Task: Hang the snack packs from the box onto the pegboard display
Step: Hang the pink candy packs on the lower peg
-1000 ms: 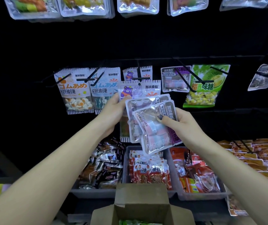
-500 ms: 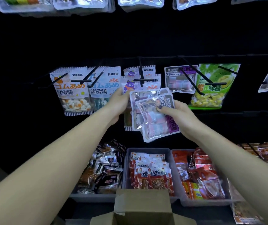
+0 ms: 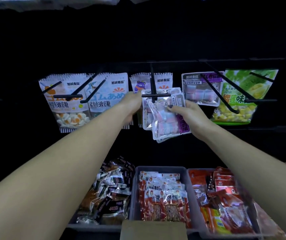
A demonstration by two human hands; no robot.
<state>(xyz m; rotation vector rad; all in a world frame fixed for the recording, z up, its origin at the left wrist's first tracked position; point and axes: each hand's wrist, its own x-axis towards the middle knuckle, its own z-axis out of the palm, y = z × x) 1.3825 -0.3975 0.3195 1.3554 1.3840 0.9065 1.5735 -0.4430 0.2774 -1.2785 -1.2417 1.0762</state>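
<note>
Clear-plastic marshmallow packs (image 3: 164, 116) sit fanned at the hook (image 3: 153, 91), twelve o'clock from the box (image 3: 153, 230). Left hand (image 3: 132, 104) pinches their top edge, right hand (image 3: 188, 111) grips the side; best to align the holes before threading.

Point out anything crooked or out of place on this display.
The marshmallow packs held by both hands sit tilted and fanned at the middle peg, unlike the marshmallow pack hanging straight to the right.

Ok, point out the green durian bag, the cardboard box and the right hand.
durian bag (image 3: 234, 94): head view, front panel.
box (image 3: 153, 230): head view, near flap.
right hand (image 3: 191, 112): head view, back of hand.
</note>
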